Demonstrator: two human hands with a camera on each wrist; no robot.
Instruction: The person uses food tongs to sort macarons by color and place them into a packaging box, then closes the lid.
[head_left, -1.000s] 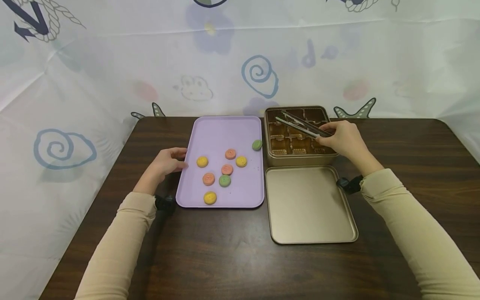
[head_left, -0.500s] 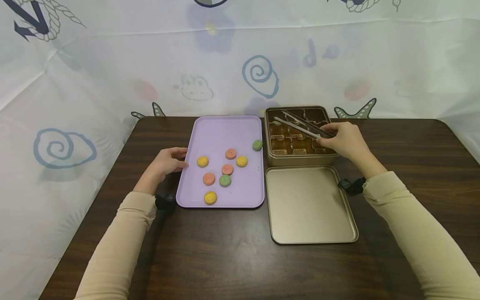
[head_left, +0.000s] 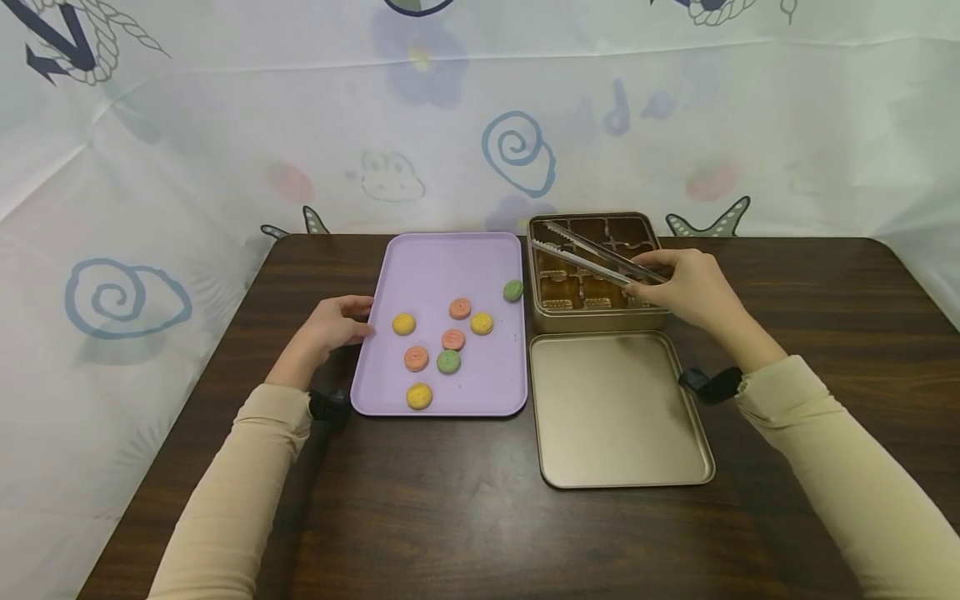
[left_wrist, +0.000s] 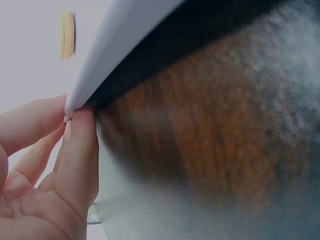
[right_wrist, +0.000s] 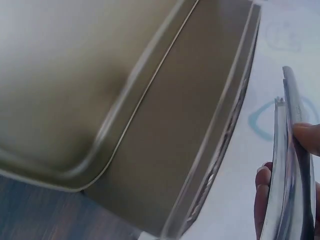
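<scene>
Tongs (head_left: 581,262) gripped by right fingers (head_left: 660,257), left fingers (left_wrist: 75,160) pinching tray (head_left: 442,271), box compartments (head_left: 557,289) partly hidden

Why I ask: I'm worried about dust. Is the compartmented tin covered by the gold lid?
No, the gold lid lies in front of the compartmented tin, whose top is open.

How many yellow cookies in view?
3, all on the purple tray: left yellow cookie toward the left edge, right yellow cookie right of centre, front yellow cookie near the front edge. The tongs partly cover the box; more may hide there.
</scene>
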